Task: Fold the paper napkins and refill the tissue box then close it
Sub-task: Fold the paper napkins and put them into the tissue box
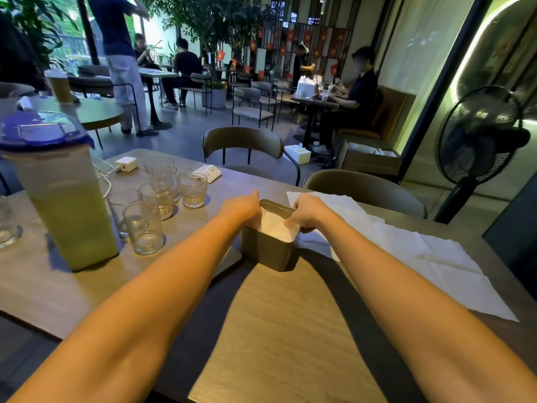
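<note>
Left hand: yours lies along the left rim of the box; I cannot tell whether its fingers curl round the wall.
Right hand: your curled fingers pinch the napkins at the box's right rim.
Hands: on opposite sides of the box, with its open top between them.
Box: a metal one standing upright on the tabletop, with no lid on it.
Napkins: a white stack inside the box, reaching up to its rim.
Loose napkins: spread flat on the tabletop right of the box, their near edge touching its base.
Slab: flat and grey, just left of the box and partly under your left arm.
Glasses: a cluster of clear ones left of the box.
Pitcher: left of the glasses, holding pale green liquid under a blue lid.
Chairs: two beyond the box, at the tabletop's far edge.
</note>
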Tool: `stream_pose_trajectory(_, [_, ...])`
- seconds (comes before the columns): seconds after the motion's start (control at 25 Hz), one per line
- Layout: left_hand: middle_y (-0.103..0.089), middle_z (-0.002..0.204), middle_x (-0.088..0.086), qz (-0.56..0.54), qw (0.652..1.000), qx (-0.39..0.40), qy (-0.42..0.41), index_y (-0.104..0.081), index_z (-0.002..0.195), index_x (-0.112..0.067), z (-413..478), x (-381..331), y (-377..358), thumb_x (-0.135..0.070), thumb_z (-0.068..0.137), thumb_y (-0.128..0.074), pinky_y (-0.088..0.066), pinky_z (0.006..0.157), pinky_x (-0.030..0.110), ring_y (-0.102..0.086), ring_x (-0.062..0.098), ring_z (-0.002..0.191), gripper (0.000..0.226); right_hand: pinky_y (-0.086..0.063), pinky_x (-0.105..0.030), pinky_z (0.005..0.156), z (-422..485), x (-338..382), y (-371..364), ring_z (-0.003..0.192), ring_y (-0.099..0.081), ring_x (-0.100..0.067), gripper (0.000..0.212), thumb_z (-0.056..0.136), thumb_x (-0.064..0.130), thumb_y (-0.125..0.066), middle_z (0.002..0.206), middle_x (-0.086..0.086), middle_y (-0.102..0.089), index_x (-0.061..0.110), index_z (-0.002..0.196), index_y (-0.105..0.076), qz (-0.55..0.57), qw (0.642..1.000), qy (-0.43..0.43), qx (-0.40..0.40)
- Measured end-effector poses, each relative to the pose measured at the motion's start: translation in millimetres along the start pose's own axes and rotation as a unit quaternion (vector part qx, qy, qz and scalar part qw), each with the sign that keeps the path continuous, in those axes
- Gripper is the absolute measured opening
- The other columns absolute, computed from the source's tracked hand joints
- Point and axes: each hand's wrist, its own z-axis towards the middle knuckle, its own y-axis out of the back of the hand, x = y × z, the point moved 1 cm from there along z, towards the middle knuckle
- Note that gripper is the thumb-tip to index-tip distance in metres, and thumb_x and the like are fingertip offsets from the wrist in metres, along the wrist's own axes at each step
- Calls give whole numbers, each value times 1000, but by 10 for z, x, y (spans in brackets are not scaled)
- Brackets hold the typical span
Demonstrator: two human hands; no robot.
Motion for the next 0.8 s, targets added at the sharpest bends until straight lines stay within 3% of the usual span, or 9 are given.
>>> stream_pose_trajectory(0.12, [-47, 143, 21, 7, 1000, 3, -18, -3, 157, -20, -32, -30, 32, -15, 87, -73, -44, 103, 49, -50, 38, 126, 100, -59, -40, 91, 5, -13, -2, 93, -68, -26, 35, 83, 26, -79, 102, -13, -69, 9, 110, -66, 5, 1000, -6, 19])
stream_pose_trajectory(0.28, [-41, 151, 17, -53, 997, 18, -45, 5, 157, -22, -75, -94, 87, -42, 73, -85, -43, 105, 49, -45, 38, 133, 124, -60, -39, 88, -80, 19, 29, 96, -68, -26, 40, 86, 27, -76, 104, -12, -66, 7, 118, -63, 28, 999, -2, 41])
stream_pose_trajectory(0.36, [-40, 152, 16, -8, 997, 19, -80, 15, 155, -27, -84, -144, 49, -40, 73, -85, -42, 106, 50, -45, 38, 134, 130, -60, -39, 89, -133, 24, 35, 102, -68, -29, 47, 87, 27, -78, 110, -13, -63, 7, 123, -56, 37, 997, 12, 66])
stream_pose_trajectory(0.52, [-23, 158, 17, 97, 992, 13, -83, 21, 153, -36, -63, -205, -89, -25, 84, -78, -37, 108, 53, -38, 41, 138, 121, -55, -38, 99, -158, 28, -11, 107, -66, -28, 48, 91, 21, -74, 119, -15, -62, 3, 131, -54, -3, 994, -13, 109])
stream_pose_trajectory(0.68, [-25, 159, 13, 52, 993, 72, -79, 12, 155, -35, 30, -156, 4, -38, 82, -78, -28, 114, 54, -33, 38, 142, 116, -43, -36, 105, -248, 112, 22, 122, -55, -27, 46, 102, 20, -59, 134, -16, -53, 2, 142, -48, -64, 996, 8, 58])
stream_pose_trajectory(0.8, [-23, 160, 11, 30, 994, 94, -48, 7, 155, -36, 62, -72, -16, -36, 87, -74, -22, 116, 58, -28, 37, 144, 105, -51, -34, 93, -230, 139, 13, 105, -62, -26, 40, 97, 19, -66, 121, -16, -60, 1, 132, -57, -68, 996, 2, 63])
